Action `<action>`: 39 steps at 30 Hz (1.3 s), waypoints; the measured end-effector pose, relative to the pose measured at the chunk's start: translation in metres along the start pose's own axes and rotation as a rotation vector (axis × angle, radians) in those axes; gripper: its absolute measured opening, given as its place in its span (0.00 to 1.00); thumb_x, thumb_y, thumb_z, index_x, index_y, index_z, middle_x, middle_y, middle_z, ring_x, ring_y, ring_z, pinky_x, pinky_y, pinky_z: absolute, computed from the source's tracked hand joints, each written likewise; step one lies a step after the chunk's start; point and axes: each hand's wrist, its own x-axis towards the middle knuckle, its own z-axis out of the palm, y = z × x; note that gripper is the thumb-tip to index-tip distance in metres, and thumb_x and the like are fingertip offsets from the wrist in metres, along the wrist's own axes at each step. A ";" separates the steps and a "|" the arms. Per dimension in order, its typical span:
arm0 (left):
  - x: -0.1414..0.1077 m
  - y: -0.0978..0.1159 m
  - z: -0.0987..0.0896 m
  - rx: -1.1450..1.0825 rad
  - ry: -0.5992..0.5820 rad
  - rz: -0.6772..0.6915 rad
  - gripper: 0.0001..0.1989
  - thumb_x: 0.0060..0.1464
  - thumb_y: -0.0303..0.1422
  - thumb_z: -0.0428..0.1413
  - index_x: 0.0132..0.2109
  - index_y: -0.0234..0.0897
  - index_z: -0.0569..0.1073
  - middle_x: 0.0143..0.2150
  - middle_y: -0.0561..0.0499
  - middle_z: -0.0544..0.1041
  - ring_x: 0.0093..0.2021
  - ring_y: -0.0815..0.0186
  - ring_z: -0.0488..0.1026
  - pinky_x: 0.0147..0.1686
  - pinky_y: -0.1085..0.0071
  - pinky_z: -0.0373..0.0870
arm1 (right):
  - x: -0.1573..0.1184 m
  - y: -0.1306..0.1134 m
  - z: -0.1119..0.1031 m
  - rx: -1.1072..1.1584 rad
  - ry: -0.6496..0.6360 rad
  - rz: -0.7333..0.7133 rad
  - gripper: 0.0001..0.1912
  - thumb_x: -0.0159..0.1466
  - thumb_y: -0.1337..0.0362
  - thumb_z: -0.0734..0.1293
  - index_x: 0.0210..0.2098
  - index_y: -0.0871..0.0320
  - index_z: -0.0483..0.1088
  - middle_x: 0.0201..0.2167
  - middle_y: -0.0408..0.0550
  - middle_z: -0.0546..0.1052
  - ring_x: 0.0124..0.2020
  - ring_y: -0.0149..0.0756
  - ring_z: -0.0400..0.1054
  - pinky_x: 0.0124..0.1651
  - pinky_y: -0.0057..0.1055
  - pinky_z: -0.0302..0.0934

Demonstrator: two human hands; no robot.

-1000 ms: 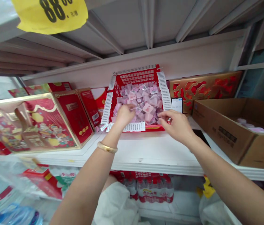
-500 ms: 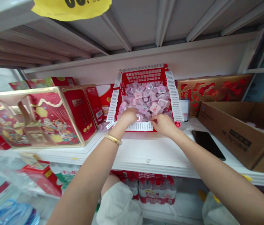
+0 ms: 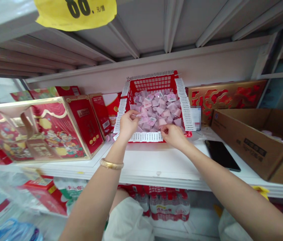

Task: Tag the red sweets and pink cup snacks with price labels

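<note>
A red plastic basket [image 3: 131, 87] on the shelf holds a heap of small pink jelly cups [image 3: 158, 105] with film lids, some bearing barcodes. Strips of white barcode stickers [image 3: 184, 103] line its rim on every side. My left hand [image 3: 128, 126], with a gold bracelet at the wrist, is over the basket's left part, thumb and fingers pinching a pink-lidded jelly cup [image 3: 143, 117]. At the front right rim, my right hand [image 3: 173, 134] has its fingertips pinched together beside the cups and stickers; what is between them is too small to tell.
A red and gold gift box [image 3: 56, 130] stands left of the basket. To the right are a black phone [image 3: 221, 154] and an open cardboard carton [image 3: 244, 144] with cups inside. Overhead is the upper shelf with a yellow price tag [image 3: 76, 15]. Bottled water packs [image 3: 170, 206] sit below.
My left hand has drawn back to the left, now holding a jelly cup up by its edge. My right hand stays near the front rim, its fingers slightly shifted. The view has tilted slightly.
</note>
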 end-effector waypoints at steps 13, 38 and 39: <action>-0.107 0.017 0.019 -1.241 -0.134 -0.520 0.13 0.43 0.27 0.65 0.35 0.36 0.70 0.34 0.52 0.79 0.39 0.64 0.79 0.43 0.69 0.74 | -0.008 0.006 -0.001 0.157 0.077 0.035 0.04 0.53 0.71 0.66 0.24 0.57 0.69 0.26 0.45 0.78 0.28 0.36 0.72 0.35 0.28 0.60; -0.154 0.024 0.105 -1.060 -0.285 -0.564 0.15 0.40 0.27 0.58 0.39 0.35 0.79 0.37 0.48 0.81 0.37 0.65 0.76 0.39 0.69 0.73 | -0.099 0.046 -0.002 1.561 0.287 0.505 0.13 0.43 0.58 0.78 0.25 0.56 0.75 0.25 0.43 0.75 0.29 0.30 0.67 0.34 0.27 0.63; -0.156 0.023 0.107 -1.054 -0.285 -0.561 0.14 0.41 0.27 0.58 0.39 0.35 0.79 0.37 0.48 0.81 0.38 0.64 0.76 0.40 0.68 0.73 | -0.101 0.048 -0.001 1.558 0.285 0.515 0.13 0.43 0.58 0.78 0.24 0.57 0.75 0.25 0.43 0.76 0.29 0.30 0.67 0.34 0.27 0.63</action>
